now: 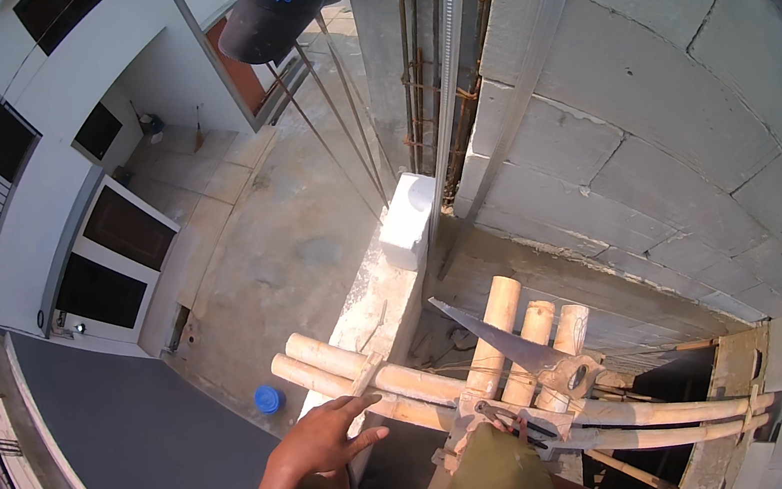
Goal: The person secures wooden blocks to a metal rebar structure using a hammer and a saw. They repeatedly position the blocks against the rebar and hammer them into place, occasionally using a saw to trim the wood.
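My left hand (324, 439) is open, fingers stretched and thumb apart, above the near side of two pale round poles (386, 379) that look like bamboo. A handsaw (517, 342) with a tapering dark blade and a wooden handle with a hole lies across shorter upright-pointing poles (498, 319). My bent knee (497, 482) in olive trousers covers most of my right hand; only a bit of it shows beside the pole joint, near a small dark tool that may be pliers. What its fingers do is hidden.
A grey block wall (658, 134) stands right, with a metal straightedge (527, 72) against it. A white block (408, 222) sits on a narrow ledge (374, 298). A dark cap (280, 8) hangs on rebar. Far below are a concrete yard (298, 228) and a blue bucket (269, 398).
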Tool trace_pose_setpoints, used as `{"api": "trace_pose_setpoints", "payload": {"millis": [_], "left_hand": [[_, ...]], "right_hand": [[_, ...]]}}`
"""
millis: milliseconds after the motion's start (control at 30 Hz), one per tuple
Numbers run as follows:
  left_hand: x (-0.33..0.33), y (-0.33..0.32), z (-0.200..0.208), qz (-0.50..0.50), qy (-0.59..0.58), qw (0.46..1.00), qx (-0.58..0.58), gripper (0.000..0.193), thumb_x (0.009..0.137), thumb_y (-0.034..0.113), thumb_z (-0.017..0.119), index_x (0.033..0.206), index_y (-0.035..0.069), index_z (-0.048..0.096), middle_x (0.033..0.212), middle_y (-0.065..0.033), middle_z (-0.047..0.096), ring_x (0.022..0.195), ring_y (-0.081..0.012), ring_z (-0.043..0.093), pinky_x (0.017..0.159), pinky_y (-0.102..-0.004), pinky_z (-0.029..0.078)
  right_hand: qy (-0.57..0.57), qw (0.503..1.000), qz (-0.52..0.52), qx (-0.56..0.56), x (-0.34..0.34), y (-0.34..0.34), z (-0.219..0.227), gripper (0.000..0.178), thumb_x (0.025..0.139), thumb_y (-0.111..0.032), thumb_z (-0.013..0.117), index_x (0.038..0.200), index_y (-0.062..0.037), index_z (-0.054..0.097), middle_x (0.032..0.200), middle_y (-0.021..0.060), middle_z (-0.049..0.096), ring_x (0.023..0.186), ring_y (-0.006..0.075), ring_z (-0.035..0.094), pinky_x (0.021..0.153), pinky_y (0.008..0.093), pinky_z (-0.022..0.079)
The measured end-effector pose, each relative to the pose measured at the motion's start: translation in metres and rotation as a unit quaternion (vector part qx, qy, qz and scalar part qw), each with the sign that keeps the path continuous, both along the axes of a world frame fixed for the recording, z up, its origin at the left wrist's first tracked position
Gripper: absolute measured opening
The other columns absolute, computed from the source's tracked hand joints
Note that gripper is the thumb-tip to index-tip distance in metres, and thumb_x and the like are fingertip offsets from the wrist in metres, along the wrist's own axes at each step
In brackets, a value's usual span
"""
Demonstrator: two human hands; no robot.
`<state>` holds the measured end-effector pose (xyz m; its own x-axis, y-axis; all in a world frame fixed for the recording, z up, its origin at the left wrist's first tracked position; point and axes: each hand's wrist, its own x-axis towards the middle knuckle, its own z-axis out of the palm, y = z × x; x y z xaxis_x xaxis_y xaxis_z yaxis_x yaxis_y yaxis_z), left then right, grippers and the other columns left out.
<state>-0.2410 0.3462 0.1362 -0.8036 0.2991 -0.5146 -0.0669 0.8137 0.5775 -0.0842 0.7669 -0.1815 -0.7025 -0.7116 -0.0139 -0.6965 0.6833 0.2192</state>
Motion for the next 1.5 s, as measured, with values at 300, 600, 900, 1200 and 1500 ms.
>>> {"api": "trace_pose_setpoints", "payload": {"millis": [300, 600, 900, 1200, 1500], "left_hand": [[0.017, 0.005, 0.015, 0.199, 0.121, 0.909, 0.345, 0.045, 0.105, 0.041, 0.069, 0.129, 0.003, 0.072, 0.12, -0.0156, 0.076, 0.11, -0.0284, 0.073, 0.096, -0.0381, 0.056], [-0.007, 0.08, 0.057, 0.066, 0.136, 0.732, 0.665, 0.083, 0.098, 0.076, 0.058, 0.124, -0.001, 0.069, 0.119, -0.0201, 0.072, 0.113, -0.0343, 0.07, 0.101, -0.0428, 0.053], [-0.045, 0.117, 0.009, 0.001, -0.08, 0.75, 0.657, 0.088, 0.105, 0.077, 0.041, 0.135, -0.002, 0.065, 0.125, -0.0203, 0.07, 0.124, -0.0321, 0.065, 0.11, -0.0429, 0.049], [-0.01, 0.002, -0.298, 0.027, -0.146, 0.947, -0.286, 0.098, 0.1, 0.054, 0.065, 0.175, 0.018, 0.013, 0.182, -0.015, 0.01, 0.165, -0.0484, 0.014, 0.127, -0.0706, 0.023], [0.019, 0.027, -0.35, 0.198, -0.052, 0.954, -0.221, 0.115, 0.089, 0.04, 0.077, 0.175, 0.018, 0.004, 0.181, -0.0185, 0.007, 0.163, -0.0565, 0.008, 0.122, -0.0783, 0.024]], "right_hand": [[-0.258, 0.957, -0.045, -0.128, -0.015, -0.007, 0.041, 0.062, 0.1, -0.032, 0.064, 0.16, -0.0254, 0.049, 0.166, 0.0131, 0.042, 0.156, 0.0345, 0.038, 0.119, 0.0745, 0.032], [-0.104, 0.989, 0.012, -0.107, -0.012, 0.005, -0.002, 0.054, 0.105, -0.032, 0.058, 0.158, -0.0293, 0.049, 0.166, 0.0097, 0.043, 0.156, 0.0308, 0.038, 0.125, 0.0663, 0.028], [-0.129, 0.985, -0.01, -0.111, -0.009, 0.007, 0.008, 0.054, 0.107, -0.038, 0.053, 0.16, -0.0306, 0.048, 0.167, 0.0092, 0.042, 0.156, 0.0301, 0.038, 0.125, 0.0652, 0.029], [-0.146, 0.979, -0.012, -0.142, -0.013, 0.0, 0.016, 0.053, 0.108, -0.043, 0.05, 0.16, -0.031, 0.05, 0.166, 0.0089, 0.044, 0.156, 0.0294, 0.04, 0.125, 0.0636, 0.031], [-0.156, 0.977, -0.032, -0.145, -0.017, -0.002, 0.022, 0.052, 0.108, -0.04, 0.05, 0.159, -0.0296, 0.051, 0.166, 0.0072, 0.045, 0.155, 0.0283, 0.041, 0.124, 0.0603, 0.033]]}}
